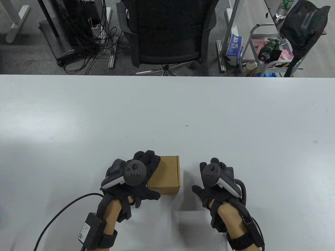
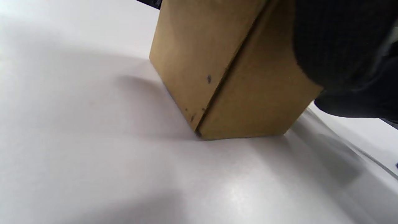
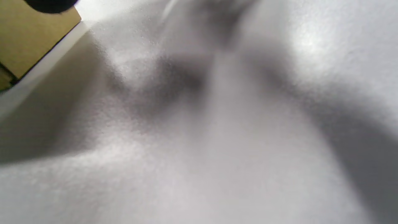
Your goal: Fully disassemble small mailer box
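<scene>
Table view: closed brown box point(image 1: 167, 174) sitting on the white table point(image 1: 167, 117), near the front edge, a little left of centre. Left hand point(image 1: 136, 177) laid against the box's left side, fingers point(image 1: 146, 158) draped over its top left corner, thumb point(image 1: 150, 194) reaching along the near bottom edge; holding the box from the left. Tracker point(image 1: 128, 174) strapped across the back of that hand, cable point(image 1: 60, 211) trailing off to the left from the wrist. Right hand point(image 1: 216, 183) just right of the box, apart from it, palm down over the table with fingers loosely curled and thumb point(image 1: 196, 188) stuck out toward the box; gripping nothing. Black office chair point(image 1: 165, 31) beyond the far edge of the table.

Left wrist view: box point(image 2: 217, 68) filling the upper middle, a bottom corner resting on the table point(image 2: 93, 171), one vertical seam running up from that corner. Dark gloved finger point(image 2: 345, 46) pressed against the right face of the box, near its top.

Right wrist view: mostly blurred table surface point(image 3: 217, 140) with soft shadows. Box corner point(image 3: 28, 40) at the upper left, a dark fingertip point(image 3: 49, 4) in front of it at the top edge. Cannot tell from this view how the right fingers lie.
</scene>
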The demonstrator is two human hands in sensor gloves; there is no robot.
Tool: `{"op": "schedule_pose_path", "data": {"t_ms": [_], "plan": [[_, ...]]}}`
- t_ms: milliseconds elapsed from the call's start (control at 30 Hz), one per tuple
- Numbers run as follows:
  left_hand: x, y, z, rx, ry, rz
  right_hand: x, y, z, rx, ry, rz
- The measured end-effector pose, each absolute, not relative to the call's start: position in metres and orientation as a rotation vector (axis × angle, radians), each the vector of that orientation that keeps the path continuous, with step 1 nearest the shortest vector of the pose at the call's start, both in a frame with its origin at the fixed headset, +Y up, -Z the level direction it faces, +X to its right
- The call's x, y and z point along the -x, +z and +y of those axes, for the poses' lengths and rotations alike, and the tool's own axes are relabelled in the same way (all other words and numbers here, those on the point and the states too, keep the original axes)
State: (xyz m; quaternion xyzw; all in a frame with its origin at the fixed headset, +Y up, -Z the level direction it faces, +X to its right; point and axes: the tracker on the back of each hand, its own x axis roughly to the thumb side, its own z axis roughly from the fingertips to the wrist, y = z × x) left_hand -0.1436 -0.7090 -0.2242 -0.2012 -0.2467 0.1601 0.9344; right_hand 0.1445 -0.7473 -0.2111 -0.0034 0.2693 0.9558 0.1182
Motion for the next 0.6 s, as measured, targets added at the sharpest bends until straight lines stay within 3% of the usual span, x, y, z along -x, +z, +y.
{"op": "schedule_pose_path", "data": {"t_ms": [233,433,600], "plan": [[0.143,-0.231,-0.701,0.401,0.29,-0.492,-0.136,-0.208,-0.737,-0.074,2.794,0.713],[0.158,-0.257,-0.71,0.481,0.559,-0.481,-0.106,-0.193,-0.711,-0.451,2.701,0.409],[0.166,-0.27,-0.723,0.476,0.722,-0.466,-0.08,-0.187,-0.721,-0.579,2.719,0.283]]}}
